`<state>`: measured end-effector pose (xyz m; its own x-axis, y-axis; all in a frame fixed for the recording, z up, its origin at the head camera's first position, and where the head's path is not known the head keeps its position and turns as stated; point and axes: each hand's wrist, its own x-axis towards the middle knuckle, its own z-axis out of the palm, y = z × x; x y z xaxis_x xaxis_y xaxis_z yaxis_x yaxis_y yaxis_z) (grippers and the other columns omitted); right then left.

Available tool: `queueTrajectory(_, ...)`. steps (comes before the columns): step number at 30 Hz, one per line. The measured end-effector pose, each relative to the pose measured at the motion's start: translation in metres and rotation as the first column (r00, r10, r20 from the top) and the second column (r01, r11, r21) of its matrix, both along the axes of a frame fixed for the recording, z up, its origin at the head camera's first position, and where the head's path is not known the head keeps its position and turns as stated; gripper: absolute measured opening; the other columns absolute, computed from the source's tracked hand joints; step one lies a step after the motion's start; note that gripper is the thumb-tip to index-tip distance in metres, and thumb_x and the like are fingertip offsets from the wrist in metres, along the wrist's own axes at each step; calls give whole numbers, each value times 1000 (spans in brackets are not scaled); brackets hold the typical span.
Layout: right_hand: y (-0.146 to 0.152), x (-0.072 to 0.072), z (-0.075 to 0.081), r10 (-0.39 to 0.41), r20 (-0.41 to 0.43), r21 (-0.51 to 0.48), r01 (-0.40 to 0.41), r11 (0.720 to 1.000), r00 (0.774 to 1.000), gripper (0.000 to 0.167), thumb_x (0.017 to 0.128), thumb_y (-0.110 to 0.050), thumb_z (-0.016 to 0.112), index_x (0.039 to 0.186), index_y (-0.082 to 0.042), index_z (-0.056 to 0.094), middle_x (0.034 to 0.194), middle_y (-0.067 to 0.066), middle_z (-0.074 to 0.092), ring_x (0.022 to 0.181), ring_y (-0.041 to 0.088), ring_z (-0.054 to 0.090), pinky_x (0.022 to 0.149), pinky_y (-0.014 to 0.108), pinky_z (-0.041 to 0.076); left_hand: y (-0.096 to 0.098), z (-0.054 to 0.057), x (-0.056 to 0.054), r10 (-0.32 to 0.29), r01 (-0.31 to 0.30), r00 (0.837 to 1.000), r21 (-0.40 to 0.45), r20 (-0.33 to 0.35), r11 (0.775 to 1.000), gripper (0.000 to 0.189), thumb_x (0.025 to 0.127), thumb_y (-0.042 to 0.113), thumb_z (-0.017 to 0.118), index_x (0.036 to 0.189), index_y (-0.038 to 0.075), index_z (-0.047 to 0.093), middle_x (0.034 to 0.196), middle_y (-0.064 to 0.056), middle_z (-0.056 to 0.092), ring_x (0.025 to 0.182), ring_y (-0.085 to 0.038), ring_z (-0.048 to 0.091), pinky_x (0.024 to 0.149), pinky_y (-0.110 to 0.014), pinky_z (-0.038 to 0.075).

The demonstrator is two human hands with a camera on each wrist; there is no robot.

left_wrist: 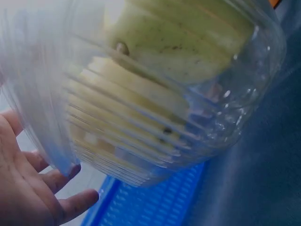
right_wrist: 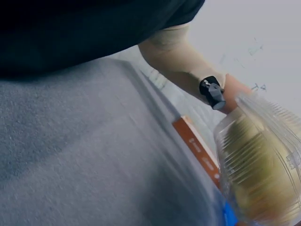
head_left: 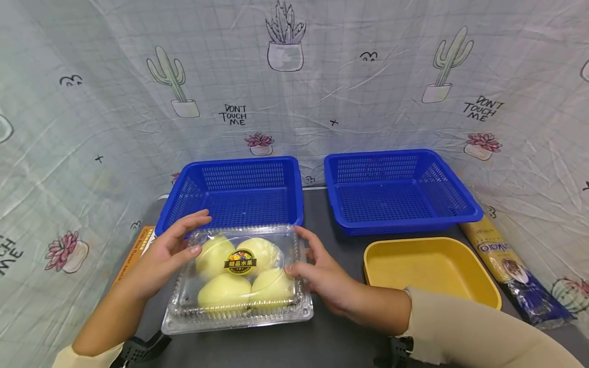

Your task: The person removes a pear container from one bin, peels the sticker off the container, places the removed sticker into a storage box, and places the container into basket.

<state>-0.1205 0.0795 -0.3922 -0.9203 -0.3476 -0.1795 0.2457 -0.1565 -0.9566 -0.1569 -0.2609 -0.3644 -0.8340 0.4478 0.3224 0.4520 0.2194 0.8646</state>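
We see the left hand against the left side of a clear plastic clamshell box, thumb on the lid and fingers reaching along its far edge — a light grip. The right hand holds the box's right side, thumb on the lid and fingers curled at the rim. The box lies on the dark surface in front of us, closed over four pale green fruits with a dark label on top. Just behind it sits a blue basket, a second blue basket to its right. A yellow tray lies near the right hand — beside it, a long spaghetti packet
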Motion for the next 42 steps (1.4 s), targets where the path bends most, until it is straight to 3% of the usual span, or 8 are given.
queueTrajectory(12, -23, 3, -22, 18, -28, -19, -19, 1000, 999, 92, 87, -4, 70, 167, -25, 29, 137, 23, 51, 93, 22, 67, 74, 36, 58, -26, -22, 11, -8, 7, 1000, 60, 20, 998, 54, 101, -17, 50, 154, -9, 44, 167, 0, 42, 148, -7, 41, 108, -17, 42)
queueTrajectory(19, -32, 8, -36, 11, -14, -22, -12, 1000, 1000, 93, 87, -4, 71, 167, -22, 28, 134, 22, 53, 90, 20, 68, 74, 34, 58, -32, -33, 15, 2, -3, 999, 29, 45, 1000, 54, 101, -15, 51, 154, -7, 45, 168, 1, 40, 148, -6, 41, 110, -17, 38)
queueTrajectory(25, -39, 10, -45, -8, -5, -28, 8, 1000, 1000, 94, 86, -4, 72, 167, -21, 28, 131, 21, 55, 87, 20, 68, 73, 33, 57, -38, -40, 19, 47, -47, 999, 24, 23, 999, 51, 100, -16, 54, 150, -9, 49, 166, -1, 43, 144, -8, 47, 106, -18, 43)
queueTrajectory(33, -43, 13, -54, -32, 24, -10, 32, 999, 999, 97, 84, -3, 74, 168, -21, 29, 134, 22, 56, 85, 20, 70, 73, 34, 58, -45, -55, 24, 23, -20, 994, -33, 110, 999, 50, 103, -11, 55, 152, -8, 47, 162, 9, 45, 143, -3, 46, 104, -17, 44)
queueTrajectory(42, -48, 17, -60, -20, 3, 31, 20, 999, 1000, 97, 84, -4, 76, 168, -22, 30, 132, 20, 57, 88, 21, 69, 73, 34, 59, -49, -62, 25, 48, -42, 991, -48, 126, 998, 50, 103, -9, 56, 152, -7, 48, 162, 10, 45, 142, -2, 45, 103, -18, 45)
